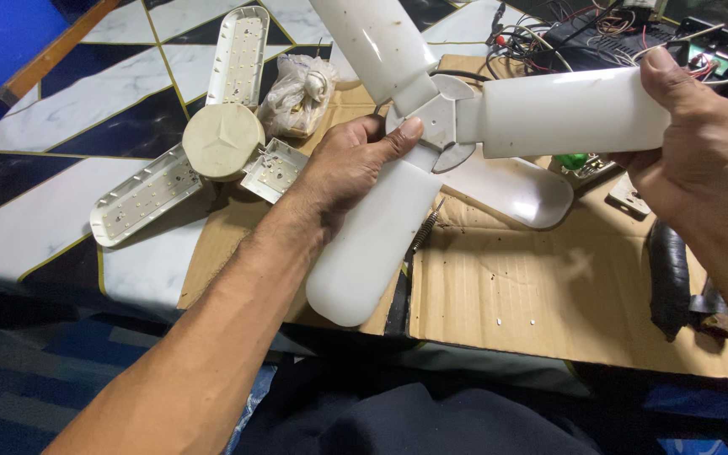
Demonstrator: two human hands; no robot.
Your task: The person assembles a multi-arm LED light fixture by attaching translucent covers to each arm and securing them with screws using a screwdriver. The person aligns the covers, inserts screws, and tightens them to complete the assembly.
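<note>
I hold a white lamp with several fold-out blade panels (431, 122) up over a sheet of cardboard (532, 286). My left hand (349, 164) grips its centre hub from below, thumb pressed on the hub. My right hand (697, 139) clasps the outer end of the blade that points right (566, 109). One blade hangs down toward me (368, 248), another points up and away, and one lies behind, low over the cardboard.
A second, opened lamp body (222, 139) with bare LED panels lies on the marble-pattern floor (61, 109) at left. A crumpled plastic bag (301, 93) sits behind it. Wires and a circuit board (709, 50) lie at back right; a dark tool (671, 278) lies at right.
</note>
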